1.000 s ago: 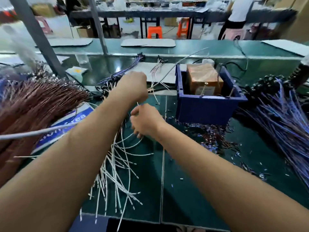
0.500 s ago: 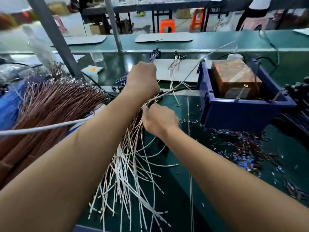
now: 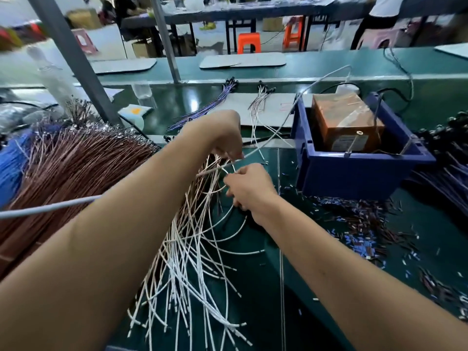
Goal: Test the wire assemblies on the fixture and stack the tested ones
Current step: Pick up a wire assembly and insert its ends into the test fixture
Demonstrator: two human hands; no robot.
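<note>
Gripping white wires (image 3: 192, 252), both hands' fingers (image 3: 229, 154) curl over a green bench (image 3: 253, 312); orange stools (image 3: 249, 43) behind

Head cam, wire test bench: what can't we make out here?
- Left hand grip: fingers curl under the palm, so what they pinch is hidden.
- Right hand grip: seen from the back; the held wire ends are covered.
- White wires: upper ends run under both hands and the left forearm.
- Label on the brown box in the blue bin: too small to read.
- Background workbenches: blurred.
</note>
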